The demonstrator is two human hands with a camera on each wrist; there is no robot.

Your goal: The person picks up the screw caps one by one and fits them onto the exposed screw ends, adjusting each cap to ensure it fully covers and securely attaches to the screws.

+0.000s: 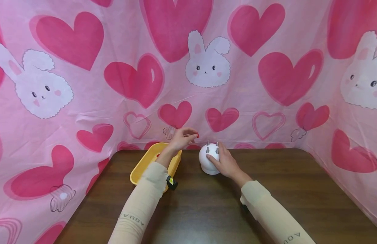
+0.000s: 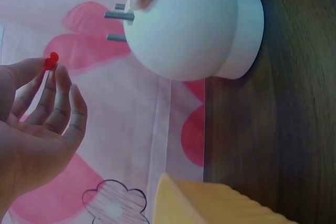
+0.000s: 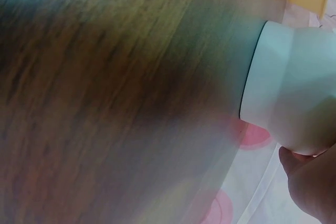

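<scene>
A white rounded body (image 1: 208,164) with a narrower collar base stands on the table, and several threaded metal bolts (image 2: 119,16) stick up from its top. My right hand (image 1: 227,163) holds it from the right side, thumb across the front near the bolts. Between thumb and fingertip, my left hand (image 1: 183,139) pinches a small red piece (image 2: 51,61), raised to the upper left of the bolts and apart from them. The red piece's exact kind I cannot tell. In the right wrist view, fingers (image 3: 315,182) touch the white body's side.
Under my left forearm stands a yellow tray (image 1: 139,169) with ribbed sides, a bit of red (image 1: 158,155) showing inside. The brown wooden table (image 1: 206,210) ends at a pink cloth backdrop (image 1: 246,91) with hearts and rabbits. A dark device (image 1: 172,182) sits on my left wrist.
</scene>
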